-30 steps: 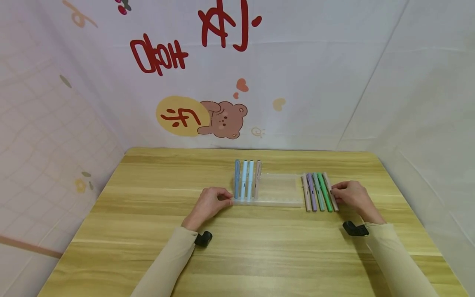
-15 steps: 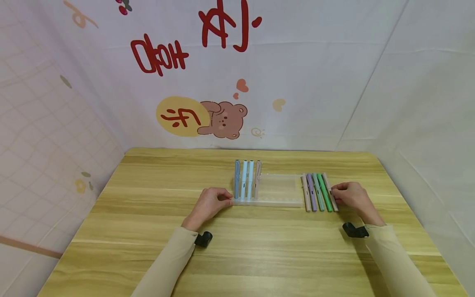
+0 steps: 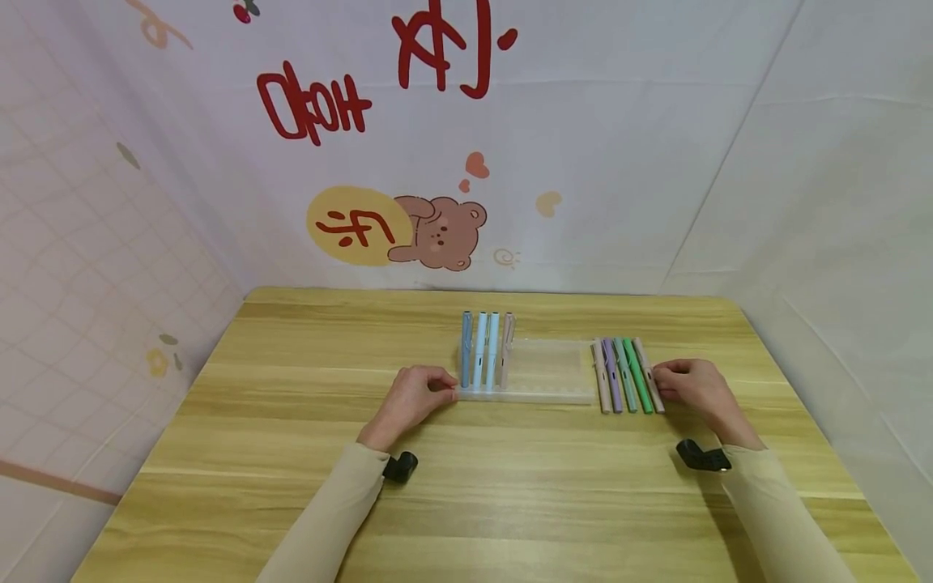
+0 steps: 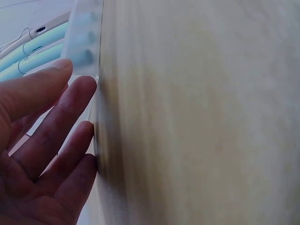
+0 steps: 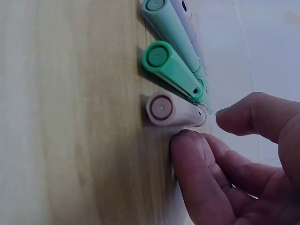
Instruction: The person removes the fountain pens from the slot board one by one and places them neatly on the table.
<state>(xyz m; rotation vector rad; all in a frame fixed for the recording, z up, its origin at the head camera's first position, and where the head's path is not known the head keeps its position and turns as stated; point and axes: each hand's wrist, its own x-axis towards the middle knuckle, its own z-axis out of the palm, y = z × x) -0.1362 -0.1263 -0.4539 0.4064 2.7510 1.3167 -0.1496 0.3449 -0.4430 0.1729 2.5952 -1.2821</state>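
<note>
A clear pen rack [image 3: 547, 397] stands on the table, with a grey-blue pen [image 3: 466, 352], two light-blue pens [image 3: 492, 348] and a dusty-pink pen [image 3: 505, 360] leaning in its left part. At its left end, my left hand [image 3: 417, 401] holds the corner between thumb and forefinger; the other fingers are spread in the left wrist view. My right hand [image 3: 692, 389] is beside the rightmost pink pen [image 5: 164, 108]. Its forefinger touches that pen's side low at the tabletop, while the thumb stays apart from it in the right wrist view.
Right of the rack, a green pen [image 3: 637, 376], a grey-green pen [image 3: 624, 374], a purple pen [image 3: 612, 376] and another pinkish pen [image 3: 601, 379] lie side by side on the wooden table [image 3: 510, 502]. A printed white cloth wall [image 3: 612, 121] rises behind.
My right hand has shifted very slightly toward me beside the pink pen. The left hand keeps its place at the rack, and the pens stay where they were.
</note>
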